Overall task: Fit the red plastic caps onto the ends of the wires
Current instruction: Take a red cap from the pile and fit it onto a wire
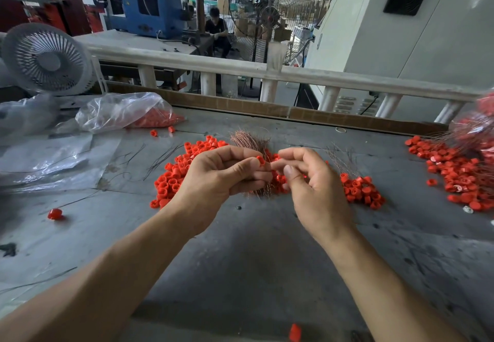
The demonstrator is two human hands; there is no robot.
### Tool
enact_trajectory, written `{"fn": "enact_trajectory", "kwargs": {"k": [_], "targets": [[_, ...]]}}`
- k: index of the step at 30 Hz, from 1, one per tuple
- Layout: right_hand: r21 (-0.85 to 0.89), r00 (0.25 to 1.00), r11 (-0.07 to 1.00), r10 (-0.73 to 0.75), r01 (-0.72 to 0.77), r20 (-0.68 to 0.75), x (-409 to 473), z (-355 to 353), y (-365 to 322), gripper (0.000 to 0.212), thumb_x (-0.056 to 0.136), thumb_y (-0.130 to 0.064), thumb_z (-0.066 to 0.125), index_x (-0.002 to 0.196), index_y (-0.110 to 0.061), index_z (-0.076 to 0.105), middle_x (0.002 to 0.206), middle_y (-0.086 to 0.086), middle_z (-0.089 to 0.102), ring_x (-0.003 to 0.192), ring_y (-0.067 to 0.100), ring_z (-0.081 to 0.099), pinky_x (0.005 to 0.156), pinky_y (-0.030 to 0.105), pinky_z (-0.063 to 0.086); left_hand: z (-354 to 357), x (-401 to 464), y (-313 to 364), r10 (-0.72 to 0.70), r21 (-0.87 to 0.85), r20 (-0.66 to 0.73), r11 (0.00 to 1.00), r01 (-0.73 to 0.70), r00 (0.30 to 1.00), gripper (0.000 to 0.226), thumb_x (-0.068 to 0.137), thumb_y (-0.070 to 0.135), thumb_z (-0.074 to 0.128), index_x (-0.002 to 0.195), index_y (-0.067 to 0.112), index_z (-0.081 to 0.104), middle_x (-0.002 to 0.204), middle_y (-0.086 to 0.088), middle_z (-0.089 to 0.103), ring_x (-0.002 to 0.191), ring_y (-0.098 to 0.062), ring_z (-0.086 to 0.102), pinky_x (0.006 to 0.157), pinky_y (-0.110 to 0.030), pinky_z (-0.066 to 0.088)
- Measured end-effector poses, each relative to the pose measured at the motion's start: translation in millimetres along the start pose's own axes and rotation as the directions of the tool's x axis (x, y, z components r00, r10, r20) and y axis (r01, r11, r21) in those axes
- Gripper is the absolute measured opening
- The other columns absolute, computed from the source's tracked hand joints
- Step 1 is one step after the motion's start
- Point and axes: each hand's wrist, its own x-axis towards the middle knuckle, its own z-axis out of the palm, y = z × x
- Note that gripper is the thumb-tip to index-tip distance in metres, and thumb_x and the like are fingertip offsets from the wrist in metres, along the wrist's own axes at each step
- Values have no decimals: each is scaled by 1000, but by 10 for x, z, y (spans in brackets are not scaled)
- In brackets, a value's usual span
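My left hand grips a bundle of thin copper-coloured wires and pinches a single red cap at its fingertips. Close beside it, my right hand has thumb and forefinger pinched together next to that cap; what they pinch is too thin to make out. Both hands hover above a heap of loose red caps on the grey table. More of the heap shows right of my right hand. The wire bundle's lower end sticks out under my left hand.
A pile of capped wires lies at the right edge. A clear plastic bag of red caps sits at the back left, beside a white fan. Stray caps and thin wires lie about. A railing borders the back.
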Motion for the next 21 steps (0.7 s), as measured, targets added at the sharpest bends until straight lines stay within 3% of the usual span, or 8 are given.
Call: {"fn": "enact_trajectory", "kwargs": {"k": [3, 6, 9, 14, 18, 21], "targets": [[-179, 991, 982, 36, -59, -128, 93, -161, 88, 16, 96, -15, 66, 99, -30, 69, 87, -16, 72, 86, -5, 66, 76, 15, 51, -19, 17, -2, 5, -2, -23, 1000, -5, 1000, 27, 84, 12, 74, 107, -1, 69, 103, -27, 73, 94, -33, 76, 81, -35, 63], [-371, 981, 915, 103, -157, -162, 151, -339, 232, 14, 91, -19, 72, 83, -30, 70, 73, -23, 68, 72, -9, 63, 63, 5, 43, -28, 25, -14, 7, -4, -26, 1000, -7, 1000, 25, 83, 13, 75, 105, 1, 70, 104, -27, 73, 94, -32, 76, 80, -35, 62], [-484, 974, 846, 178, -224, -139, 160, -399, 323, 17, 85, -24, 77, 71, -30, 69, 62, -30, 64, 60, -11, 59, 49, 9, 37, -34, 21, -28, 2, -5, -25, 1000, -2, 1000, 22, 83, 14, 76, 102, 4, 73, 103, -26, 74, 94, -33, 75, 80, -35, 62], [-585, 964, 778, 267, -229, -23, 164, -349, 354, 17, 83, -30, 81, 70, -34, 70, 64, -15, 66, 63, 5, 62, 56, 26, 39, -40, 19, -30, 1, -10, -21, 1000, -1, 1000, 15, 84, 15, 77, 99, 9, 76, 100, -23, 74, 94, -32, 75, 81, -34, 61], [-652, 972, 742, 231, -157, 29, 160, -326, 307, 12, 83, -29, 82, 78, -34, 72, 85, -11, 63, 83, 15, 59, 69, 28, 34, -40, 13, -17, -2, -17, -17, 1000, 2, 1000, 16, 84, 14, 77, 99, 9, 76, 102, -24, 74, 94, -32, 75, 79, -33, 61], [-690, 972, 715, 225, -115, 71, 155, -317, 271, 9, 83, -30, 82, 85, -35, 75, 85, -11, 55, 90, 13, 51, 72, 27, 31, -38, 12, -10, -3, -18, -15, 1000, 3, 1000, 19, 84, 14, 77, 102, 6, 74, 103, -24, 74, 95, -33, 75, 79, -33, 61]]}}
